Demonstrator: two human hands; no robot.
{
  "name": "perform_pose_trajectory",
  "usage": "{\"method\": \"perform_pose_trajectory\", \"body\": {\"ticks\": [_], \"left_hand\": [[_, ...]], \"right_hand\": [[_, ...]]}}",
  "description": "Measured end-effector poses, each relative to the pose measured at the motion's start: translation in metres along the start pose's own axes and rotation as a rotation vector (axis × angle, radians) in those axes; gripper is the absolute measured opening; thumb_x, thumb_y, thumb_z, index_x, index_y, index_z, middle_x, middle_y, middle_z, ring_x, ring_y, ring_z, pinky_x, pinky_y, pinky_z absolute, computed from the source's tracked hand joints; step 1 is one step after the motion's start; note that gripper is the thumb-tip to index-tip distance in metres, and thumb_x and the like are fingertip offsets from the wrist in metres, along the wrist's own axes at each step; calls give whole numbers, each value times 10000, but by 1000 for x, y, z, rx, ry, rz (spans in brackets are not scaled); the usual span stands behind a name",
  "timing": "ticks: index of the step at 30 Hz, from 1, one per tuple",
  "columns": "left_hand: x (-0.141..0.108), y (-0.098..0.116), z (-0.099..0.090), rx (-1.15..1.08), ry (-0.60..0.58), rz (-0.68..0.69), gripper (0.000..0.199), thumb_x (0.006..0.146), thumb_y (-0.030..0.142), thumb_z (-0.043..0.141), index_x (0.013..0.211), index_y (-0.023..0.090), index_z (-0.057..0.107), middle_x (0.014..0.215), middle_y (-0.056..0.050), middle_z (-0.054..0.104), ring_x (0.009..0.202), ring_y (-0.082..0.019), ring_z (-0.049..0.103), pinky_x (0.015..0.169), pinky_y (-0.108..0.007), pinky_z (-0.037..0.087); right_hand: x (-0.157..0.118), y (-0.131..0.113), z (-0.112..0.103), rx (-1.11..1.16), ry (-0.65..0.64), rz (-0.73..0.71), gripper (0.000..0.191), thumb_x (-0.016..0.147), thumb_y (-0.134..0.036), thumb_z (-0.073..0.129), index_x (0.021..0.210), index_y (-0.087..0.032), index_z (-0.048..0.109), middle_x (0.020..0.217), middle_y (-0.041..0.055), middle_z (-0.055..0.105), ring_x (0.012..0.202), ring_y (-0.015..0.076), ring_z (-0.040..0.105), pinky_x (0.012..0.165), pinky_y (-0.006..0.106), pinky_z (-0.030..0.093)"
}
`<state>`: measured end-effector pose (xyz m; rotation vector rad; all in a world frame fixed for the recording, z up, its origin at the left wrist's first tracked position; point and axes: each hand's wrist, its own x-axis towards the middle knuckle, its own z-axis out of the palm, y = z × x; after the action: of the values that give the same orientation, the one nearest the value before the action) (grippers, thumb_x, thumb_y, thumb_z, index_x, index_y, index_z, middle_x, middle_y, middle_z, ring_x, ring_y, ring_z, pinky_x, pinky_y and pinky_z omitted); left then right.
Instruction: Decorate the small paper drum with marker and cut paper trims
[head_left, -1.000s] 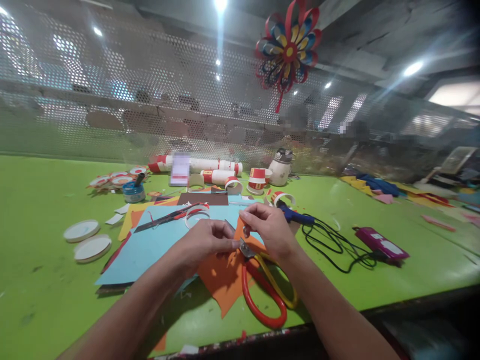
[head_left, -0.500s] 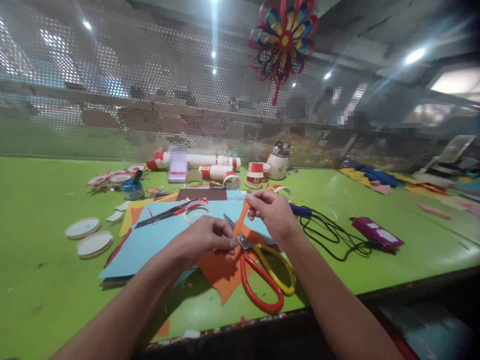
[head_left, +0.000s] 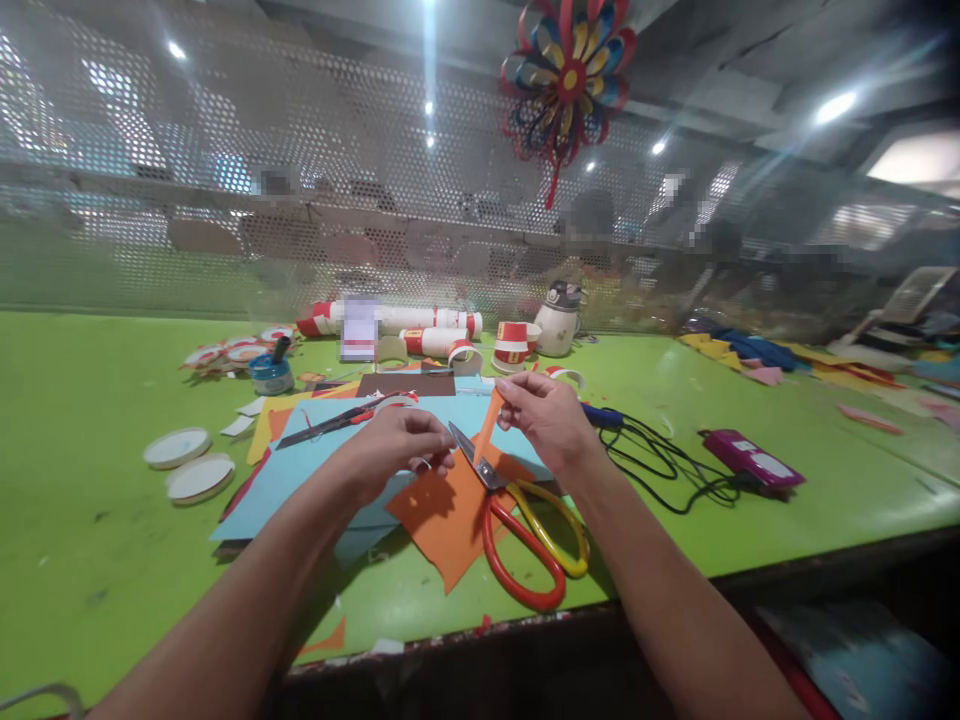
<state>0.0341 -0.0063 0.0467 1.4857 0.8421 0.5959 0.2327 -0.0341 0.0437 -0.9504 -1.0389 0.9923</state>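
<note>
My right hand (head_left: 551, 415) pinches the upper end of a narrow orange paper strip (head_left: 489, 425) between thumb and fingers; the strip hangs down towards the scissors. Left of it, my left hand (head_left: 405, 445) is apart from the strip, its fingers loosely bent and holding nothing that I can see. Large scissors (head_left: 489, 474) with one red and one yellow handle lie on the table between my forearms, blades slightly apart. Under them is a sheet of orange paper (head_left: 442, 525), lying partly over light blue paper (head_left: 262, 500).
Around the papers lie dark-bladed scissors (head_left: 322, 428), a blue jar (head_left: 271, 374), two white lids (head_left: 201, 480) and a purple box with a black cable (head_left: 752, 462). Paper cups (head_left: 511, 345) and a bottle (head_left: 557, 325) stand behind. The green table's front edge (head_left: 420, 648) runs close below.
My left hand has let go of the strip's lower end and moved left and slightly up. My right hand still pinches the upper end. The view has shifted slightly.
</note>
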Motion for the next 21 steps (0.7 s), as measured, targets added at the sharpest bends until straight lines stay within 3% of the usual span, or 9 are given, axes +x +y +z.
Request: {"method": "perform_pose_trajectory", "body": {"ticks": [8, 14, 21], "left_hand": [[1, -1, 5, -234, -7, -41, 248, 731, 332, 741, 730, 97, 662, 685, -79, 686, 620, -126, 623, 557, -218, 402], [3, -6, 12, -291, -65, 2, 309, 737, 391, 759, 687, 114, 633, 609, -12, 590, 535, -75, 504, 511, -211, 358], [4, -7, 17, -289, -38, -2, 330, 652, 373, 818, 681, 113, 617, 640, 18, 541, 541, -48, 430, 519, -195, 351]], "right_hand": [[-6, 1, 6, -38, -51, 36, 320, 594, -393, 860, 650, -163, 645, 577, -45, 575, 485, 77, 500, 499, 260, 443], [-8, 7, 11, -73, -96, 53, 312, 607, -396, 853, 647, -169, 643, 572, -45, 573, 511, 85, 512, 524, 264, 432], [-11, 13, 16, -109, -129, 77, 348, 563, -427, 859, 631, -164, 641, 600, -32, 615, 526, 88, 524, 530, 257, 443]]}}
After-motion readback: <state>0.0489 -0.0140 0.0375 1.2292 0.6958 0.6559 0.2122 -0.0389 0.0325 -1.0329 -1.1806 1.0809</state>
